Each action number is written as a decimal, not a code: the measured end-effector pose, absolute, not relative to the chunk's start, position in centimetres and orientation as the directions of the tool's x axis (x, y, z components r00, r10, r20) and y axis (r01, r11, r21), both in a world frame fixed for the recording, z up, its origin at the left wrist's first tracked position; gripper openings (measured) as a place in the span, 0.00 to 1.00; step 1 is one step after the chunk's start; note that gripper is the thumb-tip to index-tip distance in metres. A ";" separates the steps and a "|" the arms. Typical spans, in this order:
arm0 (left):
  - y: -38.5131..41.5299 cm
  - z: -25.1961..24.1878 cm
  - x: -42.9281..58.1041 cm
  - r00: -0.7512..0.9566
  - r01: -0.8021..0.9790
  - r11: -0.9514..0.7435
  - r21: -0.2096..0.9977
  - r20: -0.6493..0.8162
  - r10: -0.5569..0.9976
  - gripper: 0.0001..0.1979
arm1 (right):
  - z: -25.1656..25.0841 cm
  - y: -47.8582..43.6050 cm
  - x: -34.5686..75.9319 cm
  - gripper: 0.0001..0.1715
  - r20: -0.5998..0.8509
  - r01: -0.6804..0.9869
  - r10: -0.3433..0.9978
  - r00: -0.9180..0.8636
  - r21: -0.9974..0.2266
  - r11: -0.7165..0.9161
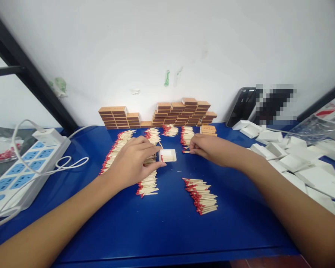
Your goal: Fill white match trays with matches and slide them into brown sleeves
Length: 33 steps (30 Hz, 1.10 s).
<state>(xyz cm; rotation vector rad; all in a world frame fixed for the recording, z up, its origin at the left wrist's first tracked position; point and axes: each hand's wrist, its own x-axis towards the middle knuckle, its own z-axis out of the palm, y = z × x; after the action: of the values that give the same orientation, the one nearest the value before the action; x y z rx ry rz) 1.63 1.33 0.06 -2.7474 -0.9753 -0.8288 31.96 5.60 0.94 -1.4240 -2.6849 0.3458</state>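
Observation:
My left hand (136, 160) grips the left end of a small white matchbox tray (171, 152) between thumb and fingers. A few red-tipped matches (167, 158) lie along the tray's near side. Farther right, my right hand (206, 149) is pinched on matchsticks (186, 152) at the near end of a row of matches (187, 134); how many it holds I cannot tell. Partly hidden under my left hand runs another row of matches (147, 186). A separate pile of matches (202, 197) lies nearer me, right of the middle.
Stacked matchboxes (181, 113) line the wall, with one matchbox (208, 129) in front. Many white trays (293, 158) are heaped at right. A phone (241, 106) leans on the wall. At left are a power strip (24, 175) and white cables (69, 163). The blue table (122, 230) ends near me.

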 end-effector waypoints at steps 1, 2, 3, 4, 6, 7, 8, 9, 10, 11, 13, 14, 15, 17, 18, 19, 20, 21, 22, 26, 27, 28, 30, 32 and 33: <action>1.3 0.1 1.6 0.644 0.612 -0.787 0.074 0.531 0.551 0.18 | 1.2 5.4 31.8 0.11 -0.018 0.804 0.826 -0.563 -0.244 0.543; 1.3 0.1 1.6 0.644 0.612 -0.787 0.074 0.530 0.551 0.18 | 1.4 5.2 31.7 0.11 0.003 0.798 0.826 -0.564 -0.254 0.546; 1.3 0.1 1.7 0.644 0.613 -0.787 0.075 0.529 0.552 0.18 | 1.6 5.0 31.6 0.12 0.027 0.792 0.825 -0.564 -0.265 0.550; 1.3 0.1 1.7 0.644 0.613 -0.786 0.077 0.527 0.554 0.19 | 1.8 4.8 31.5 0.13 0.050 0.783 0.823 -0.566 -0.279 0.556; 1.3 0.0 1.8 0.644 0.614 -0.784 0.085 0.520 0.561 0.19 | 2.0 4.4 31.3 0.14 0.087 0.759 0.813 -0.576 -0.312 0.571; 1.3 0.0 1.9 0.643 0.615 -0.784 0.088 0.519 0.563 0.19 | 2.1 4.3 31.3 0.14 0.098 0.750 0.809 -0.579 -0.325 0.576; 1.3 0.0 1.9 0.641 0.614 -0.784 0.089 0.523 0.561 0.19 | 2.1 4.2 31.2 0.14 0.104 0.745 0.808 -0.579 -0.335 0.577; 1.3 -0.1 1.9 0.639 0.613 -0.785 0.087 0.530 0.557 0.19 | 2.2 4.2 31.2 0.13 0.103 0.744 0.810 -0.578 -0.341 0.574; 1.3 -0.1 1.8 0.637 0.612 -0.786 0.083 0.538 0.552 0.18 | 2.2 4.2 31.2 0.13 0.095 0.745 0.812 -0.576 -0.347 0.570; 1.3 -0.1 1.8 0.637 0.611 -0.788 0.077 0.543 0.547 0.18 | 2.3 4.2 31.3 0.12 0.082 0.746 0.814 -0.575 -0.355 0.563; 1.4 -0.1 1.7 0.637 0.613 -0.787 0.068 0.548 0.543 0.17 | 2.4 4.2 31.3 0.12 0.057 0.749 0.817 -0.574 -0.367 0.552; 1.4 0.0 1.6 0.634 0.616 -0.785 0.066 0.549 0.544 0.17 | 2.4 4.2 31.4 0.12 0.050 0.749 0.816 -0.577 -0.367 0.552; 1.5 0.1 1.6 0.632 0.620 -0.782 0.065 0.549 0.547 0.17 | 2.4 4.2 31.4 0.12 0.048 0.749 0.813 -0.580 -0.362 0.556; 1.4 0.2 1.6 0.629 0.623 -0.780 0.064 0.553 0.547 0.17 | 2.3 4.2 31.3 0.13 0.045 0.752 0.808 -0.587 -0.341 0.564; 1.4 0.2 1.6 0.629 0.620 -0.782 0.063 0.555 0.544 0.17 | 2.2 4.2 31.1 0.14 0.035 0.753 0.806 -0.591 -0.334 0.567; 1.4 0.2 1.7 0.633 0.615 -0.786 0.061 0.556 0.538 0.17 | 2.1 4.1 31.0 0.14 0.018 0.754 0.803 -0.596 -0.331 0.567; 1.4 0.2 1.7 0.636 0.609 -0.791 0.060 0.558 0.533 0.17 | 2.0 4.1 30.9 0.14 -0.002 0.755 0.800 -0.600 -0.330 0.566; 1.3 0.1 1.7 0.638 0.607 -0.793 0.060 0.558 0.531 0.18 | 2.0 4.0 30.8 0.15 -0.023 0.757 0.797 -0.603 -0.331 0.563; 1.3 0.1 1.7 0.636 0.608 -0.791 0.062 0.558 0.533 0.18 | 2.0 4.0 30.7 0.15 -0.042 0.759 0.795 -0.605 -0.334 0.560; 1.3 0.0 1.7 0.632 0.615 -0.786 0.068 0.553 0.543 0.17 | 2.1 3.7 30.6 0.18 -0.068 0.764 0.796 -0.601 -0.342 0.548; 1.4 0.0 1.6 0.633 0.614 -0.786 0.068 0.554 0.541 0.17 | 2.0 3.7 30.6 0.18 -0.073 0.766 0.798 -0.599 -0.342 0.544; 1.4 0.0 1.6 0.632 0.615 -0.786 0.067 0.554 0.542 0.17 | 1.8 3.7 30.6 0.17 -0.077 0.766 0.797 -0.599 -0.346 0.542; 1.4 0.0 1.6 0.632 0.620 -0.782 0.068 0.548 0.549 0.18 | 1.4 3.8 30.6 0.13 -0.086 0.757 0.789 -0.608 -0.360 0.545; 1.4 0.0 1.7 0.632 0.627 -0.775 0.072 0.534 0.561 0.18 | 1.0 3.9 30.7 0.11 -0.085 0.748 0.782 -0.618 -0.371 0.551; 1.3 0.0 1.7 0.633 0.629 -0.774 0.076 0.528 0.566 0.18 | 0.9 4.0 30.7 0.10 -0.087 0.745 0.778 -0.622 -0.371 0.554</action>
<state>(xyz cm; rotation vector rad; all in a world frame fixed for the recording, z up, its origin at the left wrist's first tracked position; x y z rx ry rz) 1.72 1.35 -0.05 -2.7336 -1.0036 -0.8231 30.75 3.99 0.93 -1.3226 -2.6912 0.5786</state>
